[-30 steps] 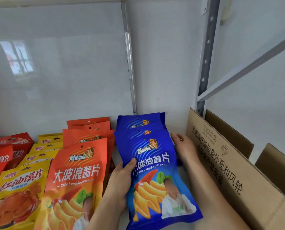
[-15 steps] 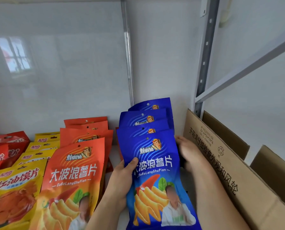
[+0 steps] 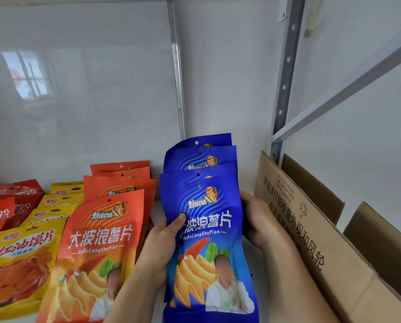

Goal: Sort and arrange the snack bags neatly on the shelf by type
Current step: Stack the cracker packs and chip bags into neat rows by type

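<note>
Both hands clamped the blue bags (image 3: 206, 206): left hand (image 3: 162, 243) thumb-front, right hand (image 3: 260, 220) cupping the edge. Light, slippery, crushable, I judged; best held by the sides.

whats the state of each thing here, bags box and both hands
blue bags: fanned stack, held up between both hands
left hand: grips stack's left edge, thumb on front
right hand: holds stack's right edge
orange bags: overlapping row on shelf
yellow bags: overlapping row
red bags: overlapping row, partly cut off
cardboard box: flaps open
</note>
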Demonstrator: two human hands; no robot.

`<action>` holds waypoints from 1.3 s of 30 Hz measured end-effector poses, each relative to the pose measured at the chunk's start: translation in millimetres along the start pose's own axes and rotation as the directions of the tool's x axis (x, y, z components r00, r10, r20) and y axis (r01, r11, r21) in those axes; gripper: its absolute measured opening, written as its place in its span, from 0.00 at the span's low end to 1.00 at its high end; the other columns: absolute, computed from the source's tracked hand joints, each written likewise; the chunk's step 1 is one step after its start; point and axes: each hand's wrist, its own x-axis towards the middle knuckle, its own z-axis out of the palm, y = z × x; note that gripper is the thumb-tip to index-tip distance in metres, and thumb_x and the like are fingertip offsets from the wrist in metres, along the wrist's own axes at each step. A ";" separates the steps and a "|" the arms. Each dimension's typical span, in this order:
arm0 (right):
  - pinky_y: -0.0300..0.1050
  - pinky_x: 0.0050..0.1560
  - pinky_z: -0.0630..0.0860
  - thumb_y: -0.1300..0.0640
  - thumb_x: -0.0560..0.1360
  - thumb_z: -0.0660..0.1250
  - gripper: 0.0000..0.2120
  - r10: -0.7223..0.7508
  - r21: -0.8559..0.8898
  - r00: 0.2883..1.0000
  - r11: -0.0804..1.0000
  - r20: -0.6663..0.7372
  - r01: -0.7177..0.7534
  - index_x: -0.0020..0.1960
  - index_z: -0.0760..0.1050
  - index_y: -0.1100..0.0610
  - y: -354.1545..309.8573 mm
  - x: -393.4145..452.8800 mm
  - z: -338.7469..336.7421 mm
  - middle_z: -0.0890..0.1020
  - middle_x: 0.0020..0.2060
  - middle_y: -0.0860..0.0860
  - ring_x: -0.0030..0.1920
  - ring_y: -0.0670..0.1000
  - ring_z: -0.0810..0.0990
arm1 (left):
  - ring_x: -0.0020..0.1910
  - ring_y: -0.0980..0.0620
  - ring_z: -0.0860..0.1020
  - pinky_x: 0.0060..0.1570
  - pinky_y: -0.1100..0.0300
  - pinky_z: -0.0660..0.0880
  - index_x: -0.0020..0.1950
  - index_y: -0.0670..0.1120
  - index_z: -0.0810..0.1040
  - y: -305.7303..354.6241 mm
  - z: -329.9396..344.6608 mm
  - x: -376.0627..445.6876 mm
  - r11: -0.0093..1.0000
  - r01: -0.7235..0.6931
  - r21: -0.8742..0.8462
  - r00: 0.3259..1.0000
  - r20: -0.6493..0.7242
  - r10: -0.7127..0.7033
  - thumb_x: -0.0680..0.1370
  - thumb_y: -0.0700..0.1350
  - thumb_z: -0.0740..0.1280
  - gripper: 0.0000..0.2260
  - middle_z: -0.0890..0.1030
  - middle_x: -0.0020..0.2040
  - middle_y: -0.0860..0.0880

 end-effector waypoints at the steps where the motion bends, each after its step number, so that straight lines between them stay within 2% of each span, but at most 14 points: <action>1: 0.63 0.62 0.76 0.44 0.80 0.62 0.20 -0.005 0.005 1.000 1.000 0.013 0.005 0.58 0.78 0.60 -0.6 -1.2 0.9 0.86 0.49 0.58 0.53 0.62 0.84 | 0.52 0.39 0.85 0.61 0.36 0.76 0.60 0.41 0.78 0.1 -0.4 0.3 1.000 -0.008 -0.001 1.000 -0.010 0.008 0.81 0.49 0.67 0.14 0.86 0.51 0.41; 4: 0.61 0.64 0.75 0.31 0.77 0.56 0.32 0.000 0.016 0.996 1.000 0.091 -0.001 0.60 0.76 0.59 -2.7 -7.0 2.4 0.85 0.53 0.58 0.56 0.60 0.84 | 0.51 0.41 0.85 0.60 0.37 0.77 0.60 0.42 0.79 0.3 -0.9 1.7 1.000 -0.020 0.016 0.999 -0.034 0.021 0.81 0.50 0.67 0.14 0.87 0.51 0.43; 6: 0.57 0.61 0.77 0.29 0.75 0.55 0.34 -0.036 -0.021 0.984 0.999 0.173 0.040 0.61 0.77 0.56 -5.5 -12.6 2.1 0.85 0.54 0.56 0.55 0.58 0.84 | 0.51 0.41 0.85 0.60 0.38 0.78 0.60 0.42 0.79 0.4 0.2 2.0 1.000 -0.021 0.020 0.999 -0.039 0.022 0.81 0.50 0.67 0.14 0.87 0.51 0.43; 9: 0.53 0.57 0.80 0.32 0.70 0.67 0.34 -0.096 -0.110 0.968 0.986 0.232 0.124 0.64 0.74 0.56 -9.1 -18.6 3.0 0.86 0.53 0.53 0.53 0.55 0.85 | 0.50 0.42 0.86 0.58 0.41 0.79 0.59 0.43 0.79 2.3 4.1 0.1 0.999 -0.043 0.005 0.998 -0.043 0.043 0.82 0.49 0.66 0.11 0.87 0.50 0.44; 13: 0.48 0.48 0.81 0.46 0.73 0.73 0.23 -0.103 -0.169 0.988 0.978 0.115 0.121 0.63 0.74 0.56 -15.6 -19.0 -1.7 0.87 0.49 0.52 0.49 0.54 0.86 | 0.48 0.45 0.86 0.47 0.49 0.83 0.59 0.43 0.78 5.7 13.1 -0.8 0.996 -0.087 0.020 0.995 -0.049 0.088 0.83 0.48 0.65 0.11 0.87 0.48 0.45; 15: 0.50 0.52 0.82 0.46 0.74 0.73 0.21 -0.104 -0.277 0.993 0.954 0.062 0.117 0.61 0.75 0.56 -21.2 -18.6 -7.6 0.87 0.48 0.52 0.48 0.53 0.86 | 0.47 0.46 0.86 0.38 0.55 0.82 0.62 0.43 0.77 5.4 20.5 0.1 0.996 -0.090 0.016 0.995 -0.052 0.091 0.82 0.49 0.65 0.12 0.87 0.49 0.45; 18: 0.51 0.52 0.82 0.44 0.75 0.71 0.19 -0.118 -0.435 0.992 0.896 -0.040 0.089 0.58 0.74 0.56 -29.0 -17.3 -16.2 0.85 0.49 0.52 0.47 0.52 0.86 | 0.45 0.49 0.87 0.34 0.59 0.82 0.63 0.44 0.75 4.6 35.5 1.8 0.995 -0.095 -0.007 0.995 -0.040 0.095 0.82 0.48 0.66 0.12 0.86 0.52 0.45; 20: 0.52 0.51 0.82 0.41 0.75 0.69 0.21 -0.117 -0.494 0.986 0.869 -0.118 0.044 0.58 0.74 0.56 -32.9 -18.7 -19.7 0.85 0.50 0.52 0.46 0.52 0.85 | 0.41 0.52 0.86 0.37 0.57 0.83 0.54 0.47 0.76 4.4 48.4 0.4 0.995 -0.100 -0.004 0.994 -0.035 0.100 0.82 0.46 0.66 0.04 0.85 0.48 0.48; 22: 0.45 0.40 0.80 0.38 0.76 0.66 0.24 -0.129 -0.557 0.971 0.831 -0.203 -0.006 0.58 0.70 0.57 -34.2 -23.1 -19.7 0.82 0.50 0.52 0.43 0.49 0.83 | 0.45 0.48 0.86 0.46 0.50 0.84 0.56 0.46 0.76 0.1 59.9 2.8 0.997 -0.078 -0.027 0.997 -0.024 0.078 0.82 0.46 0.66 0.05 0.86 0.50 0.46; 24: 0.41 0.33 0.75 0.38 0.77 0.64 0.25 -0.184 -0.617 0.940 0.786 -0.286 -0.034 0.62 0.66 0.57 -29.0 -26.0 -17.3 0.80 0.52 0.53 0.42 0.49 0.81 | 0.48 0.46 0.86 0.49 0.48 0.83 0.60 0.44 0.76 -6.3 67.1 6.2 0.997 -0.070 -0.017 0.997 -0.035 0.070 0.82 0.47 0.67 0.09 0.86 0.51 0.45; 29: 0.45 0.38 0.80 0.37 0.78 0.62 0.26 -0.387 -0.688 0.833 0.726 -0.395 0.011 0.65 0.64 0.55 -2.4 -25.2 -10.6 0.81 0.54 0.53 0.44 0.50 0.82 | 0.49 0.47 0.85 0.46 0.53 0.82 0.62 0.44 0.76 -16.2 73.4 15.0 0.991 -0.108 0.079 0.989 -0.091 0.115 0.82 0.48 0.66 0.12 0.85 0.53 0.47; 35: 0.45 0.38 0.74 0.38 0.78 0.63 0.27 -0.346 -0.739 0.846 0.669 -0.405 -0.081 0.66 0.65 0.57 -6.4 -17.6 -9.7 0.80 0.57 0.55 0.48 0.54 0.81 | 0.47 0.54 0.77 0.33 0.68 0.70 0.69 0.43 0.70 -18.2 81.8 18.4 0.960 -0.154 0.233 0.972 -0.138 0.190 0.84 0.49 0.63 0.17 0.79 0.61 0.46; 37: 0.46 0.39 0.74 0.39 0.78 0.64 0.26 -0.322 -0.741 0.849 0.662 -0.418 -0.113 0.64 0.65 0.58 -7.6 -13.4 -10.5 0.80 0.57 0.56 0.49 0.55 0.81 | 0.50 0.52 0.76 0.34 0.68 0.71 0.72 0.43 0.66 -22.0 84.0 19.1 0.930 -0.163 0.330 0.965 -0.144 0.220 0.84 0.49 0.62 0.19 0.78 0.63 0.46; 39: 0.46 0.39 0.75 0.39 0.77 0.65 0.25 -0.298 -0.731 0.854 0.669 -0.427 -0.133 0.63 0.66 0.57 -7.4 -10.4 -11.0 0.80 0.56 0.55 0.45 0.54 0.80 | 0.53 0.48 0.79 0.42 0.60 0.78 0.71 0.44 0.65 -25.7 83.3 18.5 0.900 -0.163 0.404 0.960 -0.146 0.239 0.84 0.51 0.61 0.19 0.78 0.63 0.46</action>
